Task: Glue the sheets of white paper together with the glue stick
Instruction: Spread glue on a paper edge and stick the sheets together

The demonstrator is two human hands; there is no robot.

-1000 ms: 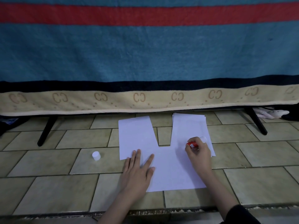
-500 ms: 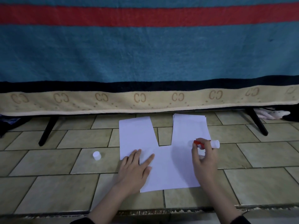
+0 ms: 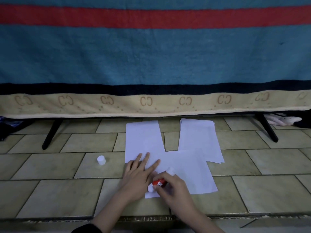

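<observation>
While left hand [image 3: 137,174] pins sheet [image 3: 185,172] with fingers spread flat, I note right hand [image 3: 171,187], fingers pinching glue stick [image 3: 159,182], moved from far edge to near-left corner (gluing continues, I judge).

Glue stick [image 3: 159,182] tip blurred, perhaps touching paper; forearms cut off below.

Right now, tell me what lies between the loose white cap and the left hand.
In the head view, only bare floor tile lies between the white cap and the left hand. The nearest sheet of paper starts beyond that stretch.
</observation>
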